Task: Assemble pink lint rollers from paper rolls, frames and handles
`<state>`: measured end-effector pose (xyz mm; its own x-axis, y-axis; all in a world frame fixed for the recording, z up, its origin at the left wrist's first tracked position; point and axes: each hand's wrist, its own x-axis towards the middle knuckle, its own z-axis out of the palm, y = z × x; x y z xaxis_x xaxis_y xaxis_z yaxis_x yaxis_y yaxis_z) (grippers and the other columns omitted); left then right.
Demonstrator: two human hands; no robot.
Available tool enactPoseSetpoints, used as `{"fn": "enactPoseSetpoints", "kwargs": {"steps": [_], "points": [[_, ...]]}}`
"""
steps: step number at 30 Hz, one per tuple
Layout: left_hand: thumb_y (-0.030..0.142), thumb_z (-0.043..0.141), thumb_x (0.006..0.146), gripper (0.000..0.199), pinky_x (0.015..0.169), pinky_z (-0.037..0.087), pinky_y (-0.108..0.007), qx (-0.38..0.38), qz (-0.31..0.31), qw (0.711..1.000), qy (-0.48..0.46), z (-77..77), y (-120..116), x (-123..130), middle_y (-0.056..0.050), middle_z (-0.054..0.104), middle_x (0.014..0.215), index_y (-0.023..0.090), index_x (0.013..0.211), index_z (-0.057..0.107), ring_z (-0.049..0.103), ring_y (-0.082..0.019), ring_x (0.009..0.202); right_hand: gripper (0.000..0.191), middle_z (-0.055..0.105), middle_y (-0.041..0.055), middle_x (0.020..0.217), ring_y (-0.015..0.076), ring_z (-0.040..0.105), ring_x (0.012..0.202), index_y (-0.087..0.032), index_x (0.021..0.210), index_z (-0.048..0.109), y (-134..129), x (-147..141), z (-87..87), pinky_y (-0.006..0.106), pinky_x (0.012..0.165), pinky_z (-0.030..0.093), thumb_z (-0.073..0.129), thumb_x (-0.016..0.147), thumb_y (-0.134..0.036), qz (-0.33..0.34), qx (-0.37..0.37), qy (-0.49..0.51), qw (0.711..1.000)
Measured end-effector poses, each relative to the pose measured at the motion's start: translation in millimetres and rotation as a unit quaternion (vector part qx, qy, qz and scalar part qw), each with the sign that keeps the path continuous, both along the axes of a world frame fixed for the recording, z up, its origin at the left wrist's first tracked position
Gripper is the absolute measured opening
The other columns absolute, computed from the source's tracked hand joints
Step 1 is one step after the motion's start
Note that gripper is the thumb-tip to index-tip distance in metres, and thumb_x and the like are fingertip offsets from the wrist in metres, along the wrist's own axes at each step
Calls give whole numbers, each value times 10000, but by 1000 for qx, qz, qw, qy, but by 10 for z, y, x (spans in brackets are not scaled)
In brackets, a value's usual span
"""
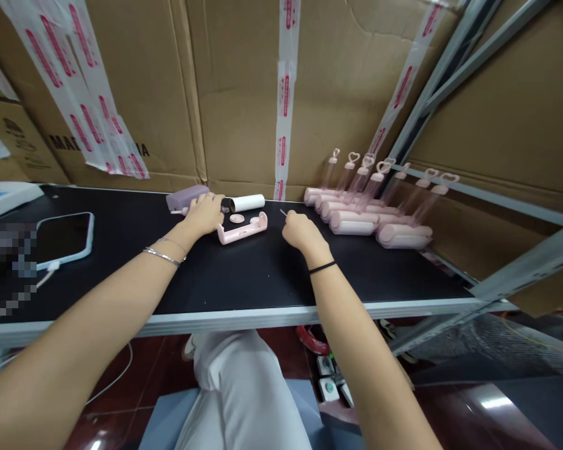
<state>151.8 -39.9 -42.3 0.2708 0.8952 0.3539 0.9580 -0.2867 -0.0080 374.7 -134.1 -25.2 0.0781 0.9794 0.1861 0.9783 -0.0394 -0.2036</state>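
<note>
My left hand rests over a purple case and small dark parts at the back of the black tabletop; what its curled fingers hold, if anything, is hidden. My right hand is closed on a thin, pale pointed piece, too small to name. Between the hands lies a pink curved frame, with a round pink disc behind it. A white cylinder with a dark end lies just beyond the disc.
Several pink cylinders with clear tubes and heart-shaped tops stand at the right. A phone with a cable lies at the left. Cardboard walls the back; a metal rack post borders the right.
</note>
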Motion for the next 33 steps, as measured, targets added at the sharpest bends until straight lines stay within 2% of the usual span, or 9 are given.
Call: {"fn": "enactPoseSetpoints", "kwargs": {"steps": [5,8,11,17,21,24,28,30,33], "points": [[433,271,924,523,1078,325,-375,-6,-229,970,-76,261,-195,318,-104,532,1364,159,1297,515,461,-229,1272,328,655,183,1129,316,646,1063,-146,1134,542,51,79,-15,423,841,496,336,878,-144,-56,5,49,997],[465,465,843,487,1085,305,-399,-68,-326,943,16,330,-351,598,-65,500,1414,252,1272,556,418,-250,1319,335,644,209,1150,296,654,1047,-114,1159,523,62,90,-4,404,835,503,361,870,-156,-105,32,87,990],[325,610,736,441,1052,314,-442,-92,-291,944,125,240,-333,722,-40,517,1407,326,1177,621,404,-303,1328,327,664,208,1106,287,663,1014,-114,1121,557,70,139,28,386,812,504,353,874,-178,-139,73,123,980],[188,369,895,365,939,372,-462,-4,-87,985,150,40,23,310,-165,601,1258,210,1149,631,517,-311,1193,355,664,166,1066,264,625,1039,-152,1087,601,93,222,84,369,853,473,291,918,-197,-144,165,168,961],[124,298,898,442,1012,289,-558,109,17,983,148,59,23,156,-236,522,1332,93,1264,544,396,-366,1308,395,506,203,1298,333,491,1212,-176,1227,558,155,340,56,476,921,421,346,894,-169,-284,263,156,909],[110,308,883,464,1045,305,-484,152,-81,976,130,96,-86,348,-221,515,1350,60,1297,511,396,-324,1324,456,322,167,1478,365,351,1337,-279,1315,514,225,522,-18,538,987,354,430,876,-184,-380,288,181,860],[284,294,954,443,1112,269,-390,-6,-320,936,148,41,-178,693,-73,492,1431,203,1323,525,351,-221,1382,507,197,121,1560,373,220,1412,-339,1338,499,261,740,-130,588,1036,286,440,866,-165,-384,236,204,869],[378,264,971,471,1126,228,-460,-60,-314,935,155,-19,-152,732,-58,482,1443,230,1352,498,337,-241,1393,486,191,103,1570,381,197,1418,-330,1330,516,249,795,-164,611,1049,257,437,871,-192,-361,200,198,889],[407,268,967,487,1106,188,-553,-52,-205,964,164,-82,-36,562,-112,542,1379,193,1300,552,377,-291,1364,472,239,97,1557,383,228,1401,-317,1325,528,229,828,-182,629,1044,248,417,878,-217,-343,164,188,906]]}}
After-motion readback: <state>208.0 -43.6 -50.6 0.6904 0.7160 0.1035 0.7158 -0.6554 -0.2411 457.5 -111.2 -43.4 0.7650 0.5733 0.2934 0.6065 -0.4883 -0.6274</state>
